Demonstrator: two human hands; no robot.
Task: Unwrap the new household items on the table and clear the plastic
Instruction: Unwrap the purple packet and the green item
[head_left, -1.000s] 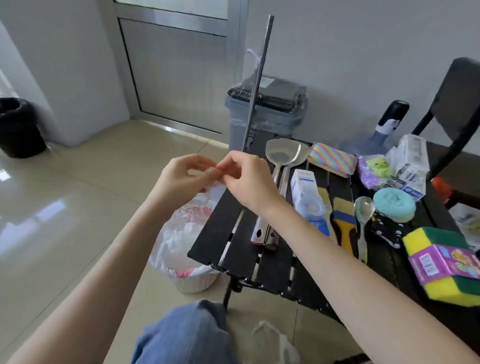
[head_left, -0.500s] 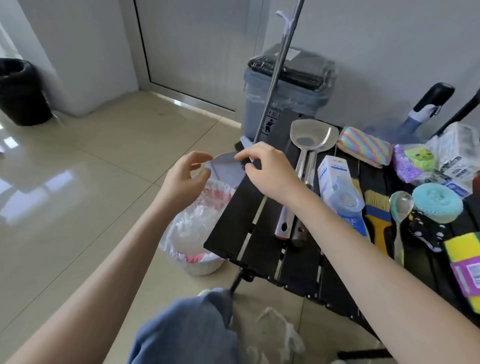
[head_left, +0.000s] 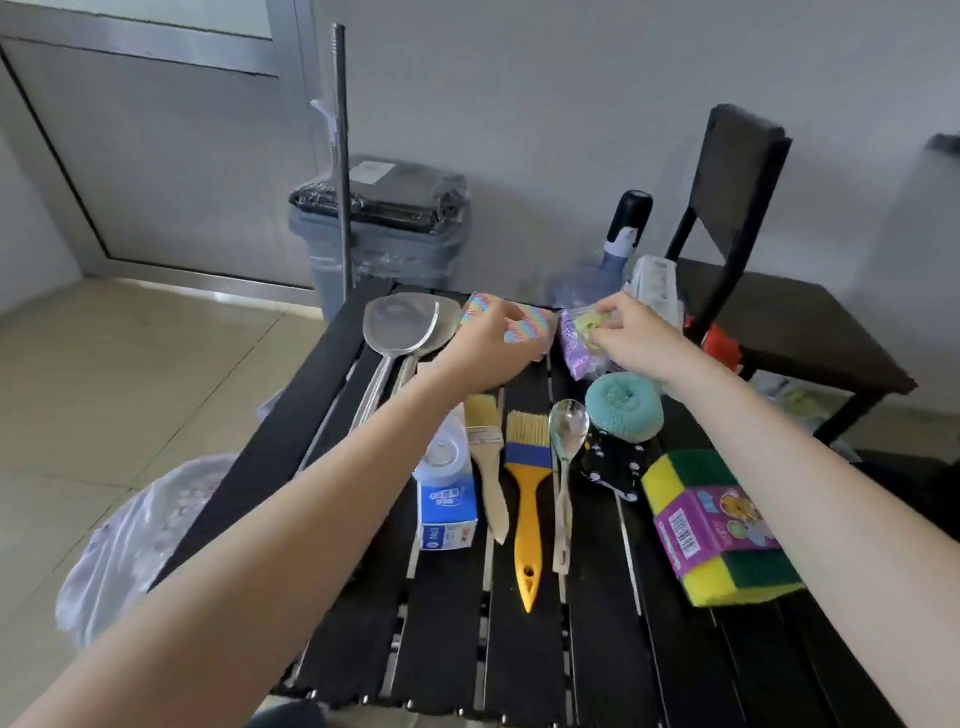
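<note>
A purple plastic pack (head_left: 575, 347) with a yellow-green item inside lies at the far side of the black slatted table (head_left: 597, 649). My right hand (head_left: 636, 338) pinches the pack's top edge. My left hand (head_left: 485, 351) hovers over the left part of a rainbow-striped sponge (head_left: 530, 323), fingers loosely curled and holding nothing I can see. A wrapped yellow-and-green sponge pack (head_left: 719, 530) sits at the right. On the floor to the left stands a white bin lined with a clear bag (head_left: 130, 540).
Two metal spatulas (head_left: 400, 327), a boxed tape roll (head_left: 447, 493), two brushes (head_left: 527, 499), a spoon (head_left: 567, 436) and a teal scrubber (head_left: 623, 410) lie on the table. Behind stand a grey bin (head_left: 384, 234), a metal pole (head_left: 340, 156), a water bottle (head_left: 621, 228) and a black chair (head_left: 753, 260).
Both hands held a clear plastic piece above the floor bin at the table's left. They have let it go and reached to the table's far side, the right one taking the purple pack.
</note>
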